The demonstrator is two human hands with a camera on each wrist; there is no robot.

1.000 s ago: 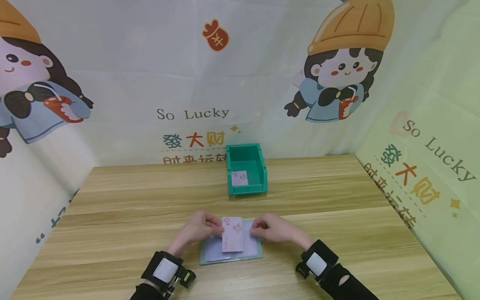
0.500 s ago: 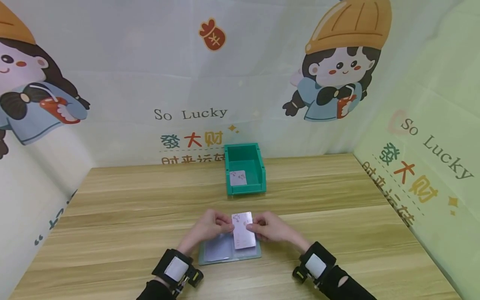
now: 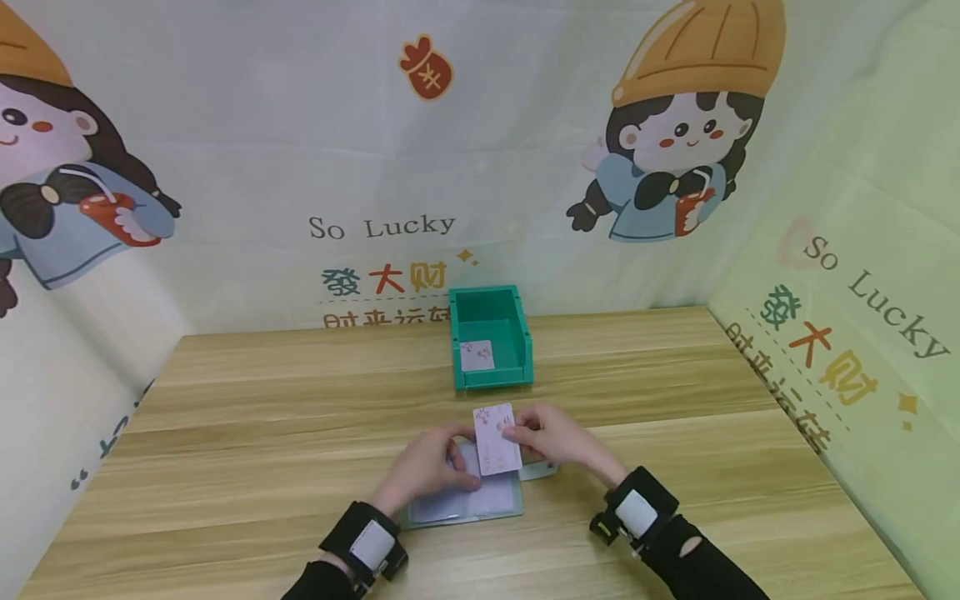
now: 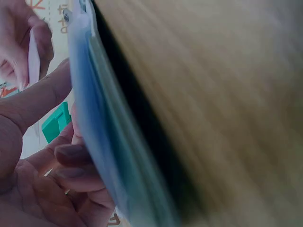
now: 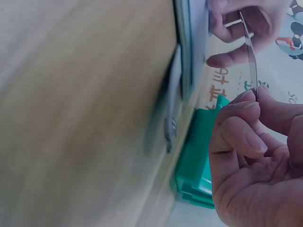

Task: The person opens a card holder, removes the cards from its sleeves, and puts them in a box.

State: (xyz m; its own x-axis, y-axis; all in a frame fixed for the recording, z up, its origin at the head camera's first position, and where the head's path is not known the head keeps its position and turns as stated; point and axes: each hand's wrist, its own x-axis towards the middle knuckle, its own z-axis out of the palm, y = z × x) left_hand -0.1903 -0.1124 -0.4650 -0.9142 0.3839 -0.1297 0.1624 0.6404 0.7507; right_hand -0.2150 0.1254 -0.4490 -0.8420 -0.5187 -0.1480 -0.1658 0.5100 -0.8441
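Observation:
A pale pink card [image 3: 497, 442] with a floral print is tilted up above an open card holder [image 3: 457, 504] with a light green edge and clear sleeves. My right hand [image 3: 553, 433] pinches the card's right edge between thumb and fingers, as the right wrist view also shows for the card [image 5: 252, 59]. Beside the card, my left hand [image 3: 431, 467] has thumb and fingers spread over the left part of the holder. In the left wrist view, its thumb and fingers lie against the clear sleeves of the card holder [image 4: 102, 127]; whether they press is unclear.
Behind the hands stands a green bin [image 3: 493, 379] with another pink card [image 3: 477, 356] inside. A pale strap [image 3: 538, 471] with a snap sticks out from the holder's right side. The wooden table [image 3: 300, 400] meets a printed cloth backdrop [image 3: 525, 167].
The card has moved right and away from me. It passed from my left hand to my right hand. My left fingers have spread, and the strap has come into view on the right.

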